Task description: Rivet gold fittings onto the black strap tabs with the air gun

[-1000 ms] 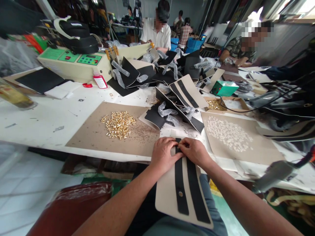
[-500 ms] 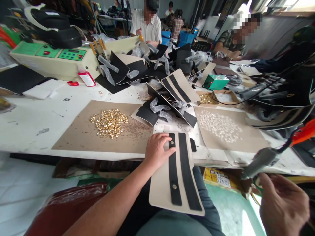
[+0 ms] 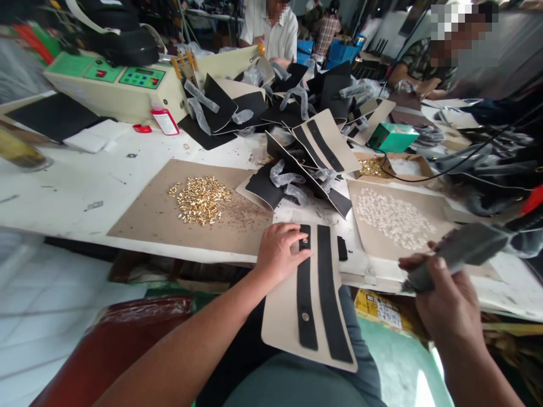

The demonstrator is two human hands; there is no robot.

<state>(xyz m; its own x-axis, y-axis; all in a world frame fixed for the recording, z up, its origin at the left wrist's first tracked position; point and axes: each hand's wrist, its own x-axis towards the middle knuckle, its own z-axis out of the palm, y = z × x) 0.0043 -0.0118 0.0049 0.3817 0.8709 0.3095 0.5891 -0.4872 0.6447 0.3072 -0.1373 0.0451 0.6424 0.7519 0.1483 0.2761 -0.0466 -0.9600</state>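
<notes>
A beige panel (image 3: 282, 316) with two black strips lies on my lap and reaches up to the table edge. Two small round metal fittings sit on its left strip. My left hand (image 3: 280, 254) holds the panel's upper part, thumb and fingertips on either side of the upper fitting (image 3: 305, 239). At the right, my right hand (image 3: 449, 299) is closed round a grey electric screwdriver (image 3: 470, 246), blurred by motion. Its tip points left, and an orange-red cord (image 3: 533, 199) runs from its rear end.
Gold metal pieces (image 3: 203, 200) lie on a brown sheet at left, small clear pieces (image 3: 394, 217) on another at right. Behind stand piled black and beige panels (image 3: 326, 141), a green box (image 3: 393, 137), a cream machine (image 3: 114, 85) and a red-labelled bottle (image 3: 164, 120). Other people sit beyond.
My right hand has risen and closed round the electric screwdriver, which has moved up and right. My left hand stays on the panel. The whole view has shifted slightly.
</notes>
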